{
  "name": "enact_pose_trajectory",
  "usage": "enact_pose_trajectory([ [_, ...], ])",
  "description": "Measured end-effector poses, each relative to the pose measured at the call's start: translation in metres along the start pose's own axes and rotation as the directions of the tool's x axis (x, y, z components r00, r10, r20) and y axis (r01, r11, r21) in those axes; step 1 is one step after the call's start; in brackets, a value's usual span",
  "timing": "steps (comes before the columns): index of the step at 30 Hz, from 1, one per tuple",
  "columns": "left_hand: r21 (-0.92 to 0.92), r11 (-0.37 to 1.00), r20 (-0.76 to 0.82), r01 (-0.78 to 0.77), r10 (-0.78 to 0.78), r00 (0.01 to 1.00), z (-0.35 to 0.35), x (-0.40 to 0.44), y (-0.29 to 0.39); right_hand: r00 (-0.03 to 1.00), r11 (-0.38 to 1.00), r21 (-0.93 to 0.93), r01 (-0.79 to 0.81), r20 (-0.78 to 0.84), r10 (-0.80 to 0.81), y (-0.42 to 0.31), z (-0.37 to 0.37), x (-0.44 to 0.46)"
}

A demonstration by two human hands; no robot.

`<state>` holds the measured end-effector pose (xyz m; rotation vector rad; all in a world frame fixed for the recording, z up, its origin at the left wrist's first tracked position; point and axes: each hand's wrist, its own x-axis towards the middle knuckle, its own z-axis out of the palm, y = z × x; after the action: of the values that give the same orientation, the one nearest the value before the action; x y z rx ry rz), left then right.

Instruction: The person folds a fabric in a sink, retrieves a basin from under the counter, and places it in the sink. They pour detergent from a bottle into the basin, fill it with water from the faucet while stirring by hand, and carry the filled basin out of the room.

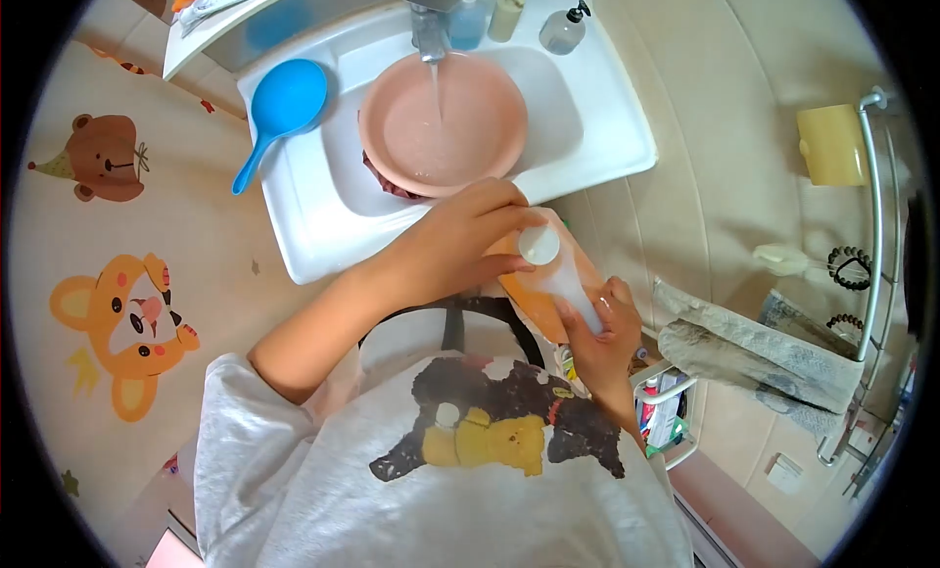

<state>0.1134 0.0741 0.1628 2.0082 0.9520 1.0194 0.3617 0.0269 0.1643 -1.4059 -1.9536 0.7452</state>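
In front of the sink, a translucent white bottle (570,286) with a round white cap (540,245) is held between both hands. My left hand (480,233) has its thumb and fingers closed on the cap. Lower down, my right hand (605,335) wraps round the body of the bottle. An orange item (539,299) shows behind the bottle; what it is I cannot make out. Water runs from the faucet (429,34) into a pink basin (446,127), which sits in the white sink (313,230).
A blue ladle (289,93) lies on the sink's left edge. Pump bottles (563,29) stand along its back. Towels (754,357) hang on a metal rack (871,225) at the right. Below them is a small shelf with items (671,411).
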Motion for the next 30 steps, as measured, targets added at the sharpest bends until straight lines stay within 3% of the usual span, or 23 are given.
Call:
enact_pose_trajectory([
  [3, 0.15, 0.987, 0.005, -0.059, 0.059, 0.998, 0.001, -0.004, -0.01, 1.0, 1.0, -0.005, -0.014, 0.015, 0.014, -0.008, 0.004, 0.007],
  [6, 0.377, 0.915, 0.177, -0.141, 0.078, 0.981, -0.008, 0.0, -0.016, 1.0, 1.0, -0.029, 0.012, 0.03, -0.011, -0.008, 0.008, 0.015],
  [9, 0.55, 0.71, 0.399, -0.44, 0.24, 0.885, -0.022, 0.02, -0.024, 0.997, 0.998, -0.032, 0.059, 0.054, -0.057, 0.001, 0.009, 0.017],
  [12, 0.487, 0.613, 0.556, -0.622, 0.332, 0.762, -0.027, 0.039, -0.039, 0.994, 0.997, -0.021, 0.068, 0.091, -0.065, 0.001, 0.004, 0.03],
  [16, 0.431, 0.623, 0.586, -0.653, 0.357, 0.727, -0.022, 0.054, -0.048, 0.99, 0.996, 0.005, 0.088, 0.107, -0.088, 0.016, 0.002, 0.036],
  [22, 0.502, 0.708, 0.466, -0.497, 0.263, 0.845, -0.002, 0.055, -0.054, 0.986, 0.993, 0.053, 0.108, 0.12, -0.114, 0.032, -0.005, 0.053],
  [25, 0.658, 0.685, 0.419, -0.311, 0.011, 0.908, 0.003, 0.068, -0.033, 0.995, 0.994, 0.106, -0.007, 0.102, -0.004, 0.03, -0.009, 0.06],
  [27, 0.746, 0.659, 0.372, -0.09, -0.301, 0.878, 0.01, 0.085, -0.02, 0.995, 0.997, 0.077, -0.003, 0.097, -0.004, 0.039, -0.009, 0.065],
  [28, 0.786, 0.619, 0.335, 0.017, -0.449, 0.828, 0.012, 0.094, -0.013, 0.995, 0.998, 0.062, -0.002, 0.096, -0.004, 0.043, -0.009, 0.068],
  [30, 0.793, 0.589, 0.429, 0.155, -0.722, 0.543, -0.002, 0.13, 0.012, 0.995, 0.997, 0.07, 0.041, 0.09, -0.047, 0.043, -0.01, 0.077],
])
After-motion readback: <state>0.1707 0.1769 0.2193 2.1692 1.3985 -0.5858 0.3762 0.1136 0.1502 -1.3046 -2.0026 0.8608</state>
